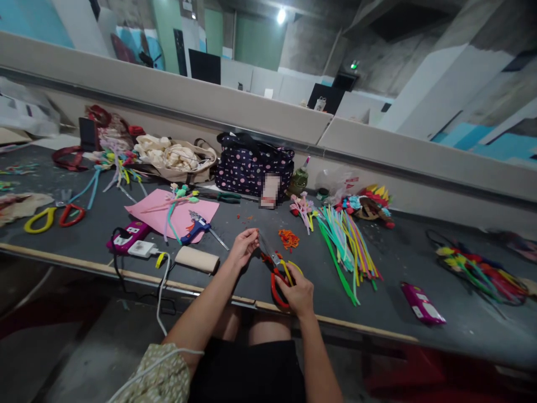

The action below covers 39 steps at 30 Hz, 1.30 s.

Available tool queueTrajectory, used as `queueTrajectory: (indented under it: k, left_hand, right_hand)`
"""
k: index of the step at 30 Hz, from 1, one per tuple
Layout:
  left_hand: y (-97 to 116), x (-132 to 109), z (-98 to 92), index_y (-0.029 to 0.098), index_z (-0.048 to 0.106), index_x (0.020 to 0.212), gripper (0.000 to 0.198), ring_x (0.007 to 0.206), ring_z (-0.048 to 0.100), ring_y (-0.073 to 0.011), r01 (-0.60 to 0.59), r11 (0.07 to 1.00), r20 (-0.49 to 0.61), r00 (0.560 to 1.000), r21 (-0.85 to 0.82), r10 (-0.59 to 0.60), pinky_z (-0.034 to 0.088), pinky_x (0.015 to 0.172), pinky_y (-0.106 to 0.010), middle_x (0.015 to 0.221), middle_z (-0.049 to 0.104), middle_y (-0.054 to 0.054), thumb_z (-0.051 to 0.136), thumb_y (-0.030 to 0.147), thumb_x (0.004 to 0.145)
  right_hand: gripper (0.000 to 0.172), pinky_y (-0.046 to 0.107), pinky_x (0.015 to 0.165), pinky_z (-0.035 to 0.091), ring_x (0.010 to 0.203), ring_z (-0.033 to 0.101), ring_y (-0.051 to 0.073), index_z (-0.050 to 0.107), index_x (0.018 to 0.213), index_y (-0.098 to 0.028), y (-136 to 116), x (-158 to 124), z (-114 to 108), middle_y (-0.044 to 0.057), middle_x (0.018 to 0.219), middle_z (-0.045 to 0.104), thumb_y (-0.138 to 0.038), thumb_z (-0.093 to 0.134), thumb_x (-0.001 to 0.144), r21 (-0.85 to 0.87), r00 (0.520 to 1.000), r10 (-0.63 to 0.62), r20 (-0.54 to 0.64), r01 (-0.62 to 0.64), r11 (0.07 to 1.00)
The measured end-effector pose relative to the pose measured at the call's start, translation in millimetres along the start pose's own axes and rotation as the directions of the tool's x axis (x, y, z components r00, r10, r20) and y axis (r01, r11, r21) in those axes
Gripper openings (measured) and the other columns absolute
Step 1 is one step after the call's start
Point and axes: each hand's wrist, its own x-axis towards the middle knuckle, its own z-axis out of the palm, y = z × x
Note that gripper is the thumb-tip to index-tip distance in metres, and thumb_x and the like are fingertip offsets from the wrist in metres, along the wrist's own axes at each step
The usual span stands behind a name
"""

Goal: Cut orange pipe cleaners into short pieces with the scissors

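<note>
My right hand (299, 291) is closed around the handles of a pair of scissors (276, 259), one handle red and one yellow. The blades point up and left toward my left hand (244, 247). Its thumb and fingers are pinched together near the blade tips, and whatever they hold is too small to name. Beyond the scissors lies a small heap of orange-red cut pieces (289, 239). More orange-red bits are partly hidden beneath the blades. A few tiny scraps (245, 217) are scattered farther back on the dark table (251, 282).
To the right lie a bundle of coloured pipe cleaners (346, 243) and a purple box (422, 303). On the left are a cardboard tube (197, 260), a blue glue gun (195, 228), pink paper (157, 202) and another pair of scissors (72, 215). A dark patterned bag (241, 168) stands behind.
</note>
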Motion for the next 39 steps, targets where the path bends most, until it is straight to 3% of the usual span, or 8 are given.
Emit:
queueTrajectory:
  k: [6, 26, 39]
  left_hand:
    - [-1, 0, 0.0, 0.012, 0.063, 0.080, 0.036, 0.047, 0.051, -0.0042, -0.006, 1.000, -0.003, 1.000, 0.011, 0.006, 0.044, 0.051, -0.017, 0.060, 0.058, 0.003, 0.083, 0.024, 0.053]
    - [-5, 5, -6.1, 0.012, 0.063, 0.079, 0.034, 0.046, 0.044, -0.0023, 0.009, 0.999, -0.002, 1.000, -0.041, -0.009, 0.039, 0.047, -0.016, 0.059, 0.054, 0.004, 0.083, 0.020, 0.053]
    - [-6, 6, -7.0, 0.011, 0.065, 0.081, 0.033, 0.051, 0.052, -0.0038, 0.021, 1.000, -0.051, 0.998, -0.004, -0.021, 0.043, 0.050, -0.016, 0.066, 0.061, 0.001, 0.082, 0.018, 0.054]
  right_hand:
    - [0.052, 0.025, 0.064, 0.051, 0.060, 0.065, 0.015, 0.065, 0.110, -0.015, 1, 1, 1, 0.004, 0.071, 0.070, -0.055, 0.057, 0.078, 0.001, 1.000, -0.008, -0.003, 0.008, 1.000]
    - [0.048, 0.028, 0.072, 0.053, 0.073, 0.068, 0.017, 0.064, 0.111, -0.016, 1, 1, 1, 0.007, 0.093, 0.072, -0.052, 0.057, 0.081, -0.012, 0.997, -0.078, 0.007, 0.078, 0.997]
    - [0.049, 0.027, 0.073, 0.052, 0.081, 0.069, 0.018, 0.063, 0.113, -0.015, 0, 2, 0, 0.009, 0.099, 0.071, -0.053, 0.053, 0.084, -0.060, 0.993, -0.119, -0.008, 0.118, 0.991]
